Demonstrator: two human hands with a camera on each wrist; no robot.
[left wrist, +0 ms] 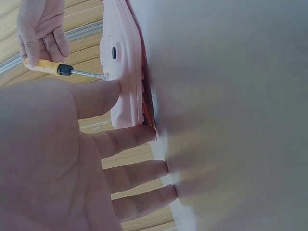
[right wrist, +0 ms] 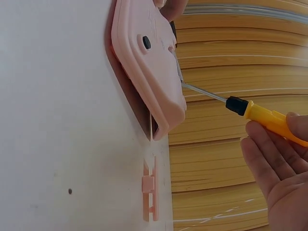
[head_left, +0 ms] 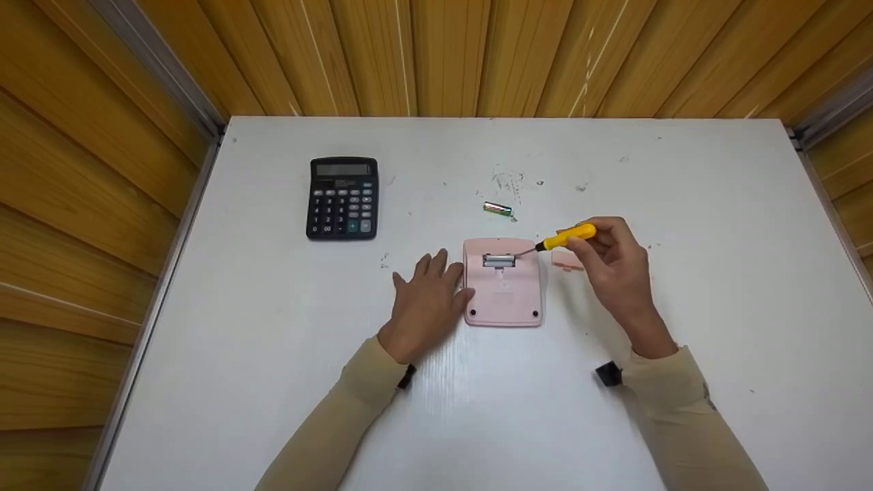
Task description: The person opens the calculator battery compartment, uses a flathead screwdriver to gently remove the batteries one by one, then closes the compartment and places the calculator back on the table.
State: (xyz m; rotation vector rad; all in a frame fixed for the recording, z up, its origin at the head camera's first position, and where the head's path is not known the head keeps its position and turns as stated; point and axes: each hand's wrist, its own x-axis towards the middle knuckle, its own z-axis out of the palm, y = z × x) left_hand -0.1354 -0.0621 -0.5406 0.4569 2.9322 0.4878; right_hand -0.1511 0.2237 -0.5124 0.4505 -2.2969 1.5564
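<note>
A pink calculator (head_left: 503,293) lies face down on the white table, its battery slot uncovered with a silvery battery (head_left: 499,260) inside. My right hand (head_left: 617,269) pinches the yellow handle of a screwdriver (head_left: 570,236). The metal tip reaches the right end of the battery slot. Against the calculator's left edge rests my left hand (head_left: 426,300), fingers spread, with the thumb on the casing. In the left wrist view, the left thumb (left wrist: 98,98) touches the pink back. Right of the calculator lies the pink battery cover (head_left: 566,260), partly hidden by the right hand.
A loose green battery (head_left: 498,209) lies beyond the pink calculator. Farther left is a black calculator (head_left: 342,199), face up. Wood-patterned panels (head_left: 443,58) stand behind the table and along its sides.
</note>
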